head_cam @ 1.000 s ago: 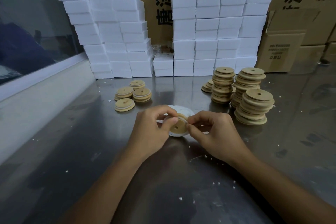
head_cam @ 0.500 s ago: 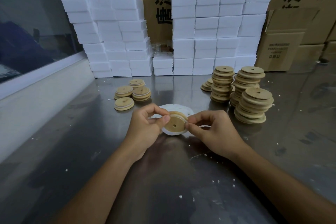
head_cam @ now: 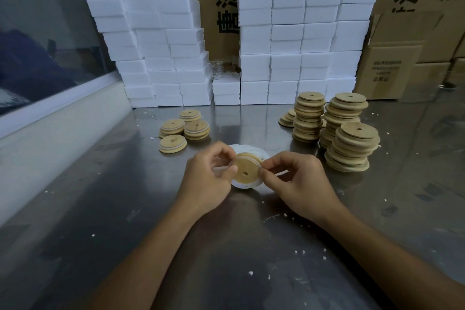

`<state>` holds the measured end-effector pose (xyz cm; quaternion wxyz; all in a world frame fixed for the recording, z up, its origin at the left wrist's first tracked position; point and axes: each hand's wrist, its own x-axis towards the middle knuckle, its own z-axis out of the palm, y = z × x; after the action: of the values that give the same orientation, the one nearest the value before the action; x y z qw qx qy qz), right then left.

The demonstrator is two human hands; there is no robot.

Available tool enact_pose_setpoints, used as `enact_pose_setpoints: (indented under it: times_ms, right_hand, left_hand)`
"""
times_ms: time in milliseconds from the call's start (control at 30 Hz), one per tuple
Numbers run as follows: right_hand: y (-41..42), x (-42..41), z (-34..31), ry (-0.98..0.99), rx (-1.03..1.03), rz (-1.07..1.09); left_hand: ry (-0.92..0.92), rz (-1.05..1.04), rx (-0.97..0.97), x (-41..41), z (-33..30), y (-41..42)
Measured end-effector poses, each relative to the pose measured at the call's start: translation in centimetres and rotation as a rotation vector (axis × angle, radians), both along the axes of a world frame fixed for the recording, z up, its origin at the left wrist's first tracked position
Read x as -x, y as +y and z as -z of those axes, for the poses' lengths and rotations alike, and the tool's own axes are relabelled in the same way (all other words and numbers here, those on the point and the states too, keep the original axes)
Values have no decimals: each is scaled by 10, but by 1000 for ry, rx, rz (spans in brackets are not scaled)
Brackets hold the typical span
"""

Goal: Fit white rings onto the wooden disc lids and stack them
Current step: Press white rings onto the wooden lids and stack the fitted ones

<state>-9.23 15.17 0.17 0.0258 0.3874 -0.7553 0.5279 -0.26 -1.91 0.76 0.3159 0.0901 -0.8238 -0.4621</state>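
Observation:
A wooden disc lid [head_cam: 245,171] with a small centre hole is held tilted above the steel table, flat face toward me. My left hand [head_cam: 208,178] grips its left edge between thumb and fingers. My right hand [head_cam: 299,181] pinches its right edge, where a white ring [head_cam: 254,156] runs round the rim. Under the lid lies a pile of loose white rings [head_cam: 247,150]. Short stacks of ringed lids [head_cam: 185,128] sit at the left rear. Tall stacks of plain lids [head_cam: 352,138] stand at the right.
White foam blocks [head_cam: 289,33] are walled up along the back, with cardboard boxes [head_cam: 402,58] at the far right. A raised ledge and window [head_cam: 50,108] border the table on the left. White crumbs dot the steel tabletop [head_cam: 226,246].
The lid has turned in my hands from nearly edge-on to showing its flat face with the hole. Both hands stayed at about the same spot.

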Motion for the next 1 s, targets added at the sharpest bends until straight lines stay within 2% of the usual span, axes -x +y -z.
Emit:
enact_pose_setpoints:
  times_ms: [100,167,333,467,600,733,1000]
  right_hand:
    - [1,-3,-2,58,-19,-22]
    - [1,-5,-3,84,-28,-45]
    - [-1,-3,-3,61,-31,-25]
    - [-2,-2,-2,41,-16,-19]
    - [-2,3,-6,-61,-8,-60]
    - [3,6,-10,-49,-58,-122]
    - [1,3,-4,-87,-29,-91]
  left_hand:
    - [62,39,185,0,-2,6]
    - [89,31,240,1,-2,6]
    - [64,0,38,1,-1,4]
    - [52,17,-48,0,-2,5]
    - [37,64,-194,-2,-3,4]
    - [14,93,-227,-2,-4,3]
    - [-3,100,-268,-1,-1,-1]
